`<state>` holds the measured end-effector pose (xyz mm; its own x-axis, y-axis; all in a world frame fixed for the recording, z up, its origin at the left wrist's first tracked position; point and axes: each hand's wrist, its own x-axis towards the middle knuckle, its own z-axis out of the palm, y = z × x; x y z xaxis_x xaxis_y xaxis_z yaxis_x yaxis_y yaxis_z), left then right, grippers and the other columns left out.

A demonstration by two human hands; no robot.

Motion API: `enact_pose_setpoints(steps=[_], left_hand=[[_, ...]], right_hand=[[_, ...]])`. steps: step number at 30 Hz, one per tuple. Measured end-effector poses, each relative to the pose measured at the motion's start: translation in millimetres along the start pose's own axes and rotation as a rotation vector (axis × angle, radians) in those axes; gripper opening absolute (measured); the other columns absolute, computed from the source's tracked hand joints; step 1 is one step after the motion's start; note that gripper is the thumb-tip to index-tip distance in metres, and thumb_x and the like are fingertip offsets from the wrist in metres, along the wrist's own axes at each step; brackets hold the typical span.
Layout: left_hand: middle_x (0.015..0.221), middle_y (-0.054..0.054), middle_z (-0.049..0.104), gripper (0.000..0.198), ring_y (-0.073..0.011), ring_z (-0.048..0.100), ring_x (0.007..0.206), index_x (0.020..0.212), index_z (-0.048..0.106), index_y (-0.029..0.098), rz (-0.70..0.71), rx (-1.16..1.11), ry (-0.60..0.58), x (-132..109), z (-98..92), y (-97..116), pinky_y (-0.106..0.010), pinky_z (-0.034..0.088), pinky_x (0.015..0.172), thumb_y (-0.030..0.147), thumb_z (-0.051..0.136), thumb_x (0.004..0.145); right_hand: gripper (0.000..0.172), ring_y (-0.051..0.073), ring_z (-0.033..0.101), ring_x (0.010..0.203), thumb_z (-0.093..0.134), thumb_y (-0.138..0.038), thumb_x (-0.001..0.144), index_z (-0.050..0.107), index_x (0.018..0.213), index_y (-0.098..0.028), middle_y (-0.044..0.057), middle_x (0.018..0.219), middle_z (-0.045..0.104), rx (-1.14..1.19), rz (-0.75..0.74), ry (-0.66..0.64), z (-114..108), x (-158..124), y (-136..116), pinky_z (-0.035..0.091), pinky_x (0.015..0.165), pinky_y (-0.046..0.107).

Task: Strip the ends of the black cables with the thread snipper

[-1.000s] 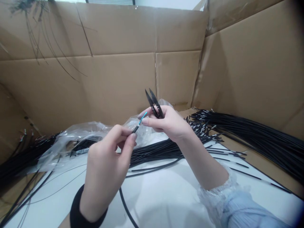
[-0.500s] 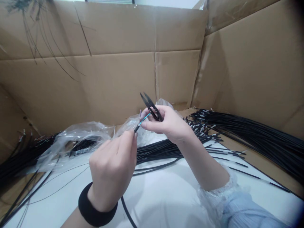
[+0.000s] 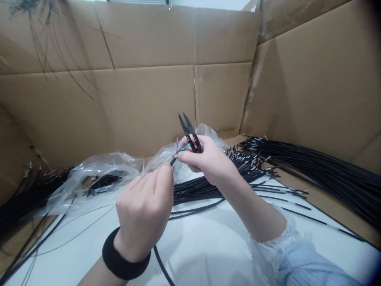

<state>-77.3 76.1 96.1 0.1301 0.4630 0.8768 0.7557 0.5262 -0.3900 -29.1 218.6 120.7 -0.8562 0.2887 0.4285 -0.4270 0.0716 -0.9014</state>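
Note:
My left hand [image 3: 145, 206], with a black band at the wrist, is closed around a black cable [image 3: 173, 160] near its end. Thin coloured wires [image 3: 185, 147], one of them bright blue, stick out of that end. My right hand [image 3: 205, 157] holds dark thread snips [image 3: 190, 135] in its palm, blades pointing up and slightly apart. Its thumb and fingertips are at the wires beside the cable end. The cable's lower part hangs below my left hand over the white surface [image 3: 202, 246].
Bundled black cables [image 3: 202, 186] lie behind my hands, with more bundles at the right [image 3: 321, 167] and left [image 3: 32, 190]. Clear plastic bags [image 3: 101, 167] lie among them. Cardboard walls [image 3: 149, 99] stand behind and at the sides. Thin dark strands [image 3: 64, 59] hang at upper left.
My left hand has shifted slightly right with the cable. The snips in my right hand have turned a little more upright, and their blades sit slightly farther right.

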Motion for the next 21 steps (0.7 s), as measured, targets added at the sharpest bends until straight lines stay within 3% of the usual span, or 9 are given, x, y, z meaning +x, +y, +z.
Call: enact_pose_setpoints(steps=[6,9,11,16,21], left_hand=[[0.047,0.003,0.042,0.011,-0.0123,0.037,0.044,0.068,0.054,0.018,-0.023,0.014,-0.063,-0.7,2.1,-0.9,-0.027,0.026,0.049,0.014,0.055,0.078],[0.048,0.003,0.046,0.009,-0.0107,0.039,0.043,0.071,0.054,0.018,-0.088,-0.068,-0.077,-1.0,2.8,-2.6,-0.026,0.028,0.048,0.017,0.054,0.080],[0.051,0.004,0.051,0.006,-0.0089,0.044,0.045,0.075,0.055,0.017,-0.180,-0.196,-0.112,-0.2,1.6,-4.2,-0.024,0.032,0.048,0.019,0.054,0.081],[0.062,0.003,0.061,0.005,-0.0064,0.055,0.054,0.078,0.055,0.017,-0.527,-0.676,-0.248,6.2,-6.0,-10.7,-0.017,0.039,0.051,0.021,0.055,0.081],[0.059,0.003,0.062,0.012,-0.0051,0.048,0.046,0.075,0.055,0.018,-0.783,-1.113,-0.383,11.9,-7.5,-19.1,-0.016,0.036,0.044,0.026,0.054,0.083]], right_hand=[[0.019,0.001,0.015,0.036,0.052,-0.016,0.065,0.035,0.058,-0.018,-0.011,0.042,0.022,0.246,0.161,-0.062,9.8,-1.0,5.4,0.010,0.035,0.017],[0.015,0.001,0.016,0.036,0.054,-0.015,0.067,0.039,0.063,-0.017,-0.011,0.042,0.022,0.348,0.149,-0.073,9.8,-0.1,7.8,0.010,0.036,0.016],[0.009,0.001,0.016,0.036,0.056,-0.015,0.068,0.048,0.072,-0.016,-0.012,0.042,0.023,0.360,0.093,-0.097,7.1,2.3,9.9,0.011,0.036,0.016],[0.015,0.001,0.018,0.037,0.064,-0.023,0.071,0.059,0.082,-0.014,-0.010,0.044,0.026,0.268,0.036,-0.277,-7.8,11.3,14.2,0.012,0.036,0.017],[0.025,0.001,0.019,0.039,0.068,-0.031,0.070,0.063,0.087,-0.014,-0.009,0.048,0.029,0.218,0.036,-0.322,-15.5,15.2,15.5,0.012,0.038,0.017]])
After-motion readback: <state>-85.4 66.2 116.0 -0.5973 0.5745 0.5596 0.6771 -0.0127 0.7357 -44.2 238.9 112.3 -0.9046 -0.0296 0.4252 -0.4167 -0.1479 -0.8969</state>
